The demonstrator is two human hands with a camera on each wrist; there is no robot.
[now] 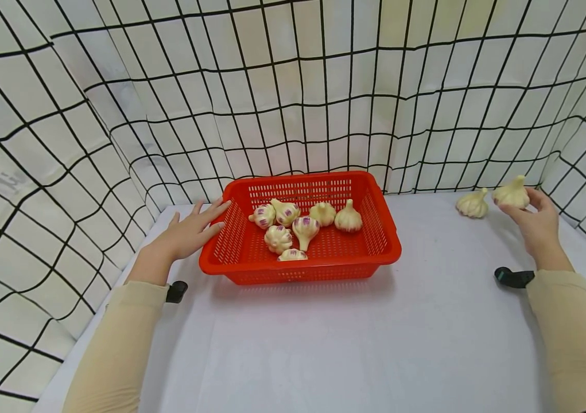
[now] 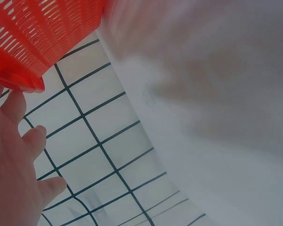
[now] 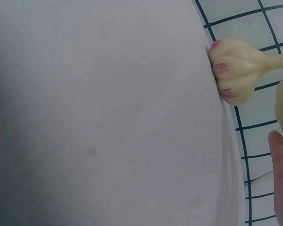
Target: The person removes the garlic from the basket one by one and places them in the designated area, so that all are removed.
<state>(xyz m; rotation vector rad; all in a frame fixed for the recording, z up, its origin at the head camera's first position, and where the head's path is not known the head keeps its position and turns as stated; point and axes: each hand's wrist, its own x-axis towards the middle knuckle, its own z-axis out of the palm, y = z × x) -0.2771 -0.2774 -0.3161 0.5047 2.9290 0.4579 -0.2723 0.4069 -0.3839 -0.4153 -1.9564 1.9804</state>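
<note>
My right hand (image 1: 539,221) holds a garlic bulb (image 1: 512,193) between thumb and fingers at the far right, its stem pointing up. Just left of it, a second garlic bulb (image 1: 472,203) sits on the table; the right wrist view shows purple streaks on this bulb (image 3: 238,70). At the left end of the red basket (image 1: 303,275), my left hand (image 1: 181,234) lies with fingers spread, fingertips at the rim. In the left wrist view those fingers reach under the basket's red edge (image 2: 19,84). Several garlic bulbs (image 1: 305,229), some purple-striped, lie inside the basket.
A white-covered table (image 1: 354,344) spreads in front of the basket. White walls with a black grid net (image 1: 323,103) rise behind and on both sides, close to the basket's back edge and both hands. Dark wrist devices (image 1: 513,278) sit at both sleeve cuffs.
</note>
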